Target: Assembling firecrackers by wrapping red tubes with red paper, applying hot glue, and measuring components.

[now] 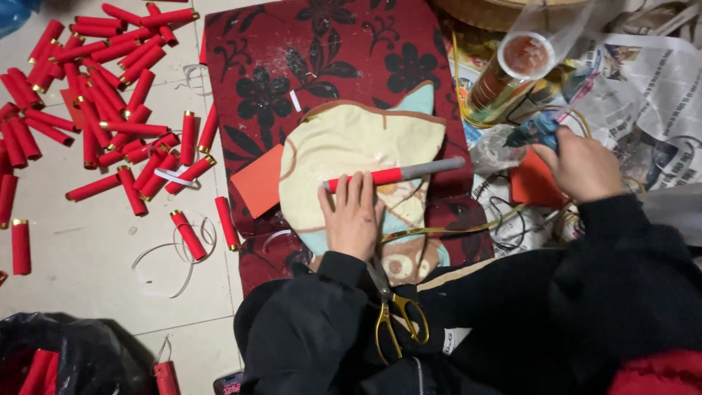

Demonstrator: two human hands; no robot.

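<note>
The left hand (352,216) lies flat, fingers stretched out, pressing a red paper tube on a grey rod (395,175) against the pale cloth (351,139) on the dark red flowered mat (322,51). The right hand (581,168) has its fingers closed around a blue glue gun (534,132), beside the tape roll (512,73)

Pale tiled floor (95,256) under a dark red floral rug (351,51)

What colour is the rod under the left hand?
The rod is red with a bare grey end, seen in the head view.
</note>
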